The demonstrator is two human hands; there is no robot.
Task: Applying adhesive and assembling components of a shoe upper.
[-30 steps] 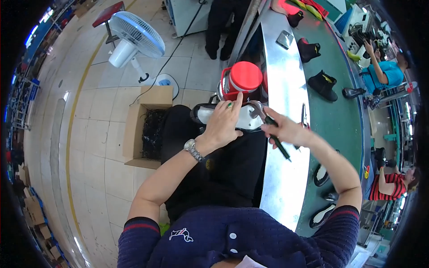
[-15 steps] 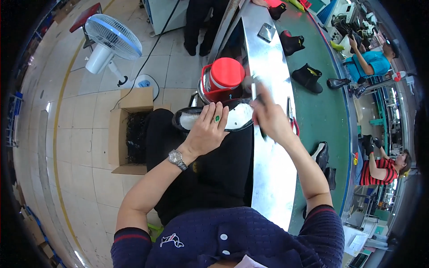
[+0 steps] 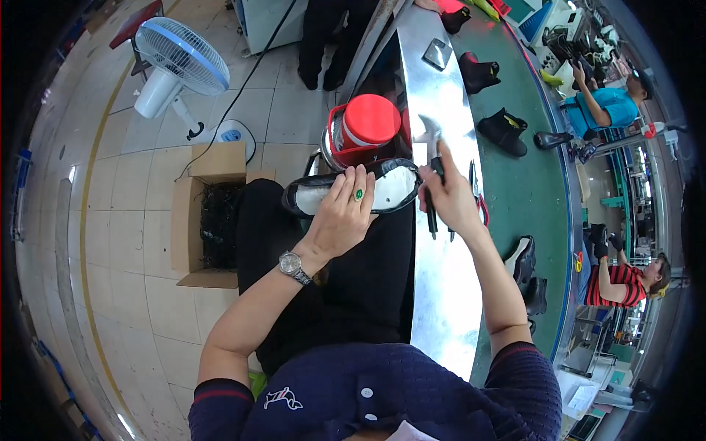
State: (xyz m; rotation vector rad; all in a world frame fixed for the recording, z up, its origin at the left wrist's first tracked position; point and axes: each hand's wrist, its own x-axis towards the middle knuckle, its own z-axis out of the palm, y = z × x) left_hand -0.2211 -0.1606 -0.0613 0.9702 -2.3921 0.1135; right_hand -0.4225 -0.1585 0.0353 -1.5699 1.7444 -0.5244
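A black shoe upper with a white insole board rests over my lap, its long side running left to right. My left hand lies across its middle, fingers curled over and gripping it. Just right of the shoe's broad end, my right hand is closed on pincers. Their metal head, slightly blurred, points away from me, and their two dark handles stick out below the fist. Scissors with red handles lie on the metal bench edge beside that hand.
A red-lidded container stands just beyond the shoe. Left of my legs is an open cardboard box; a fan stands farther off. Black boots sit on the green conveyor at right. Two co-workers are beyond it.
My right hand has slowed from a blurred swing, and the pincers now show clearly beside the shoe's broad end. My left hand keeps its grip. The boots on the conveyor have shifted slightly.
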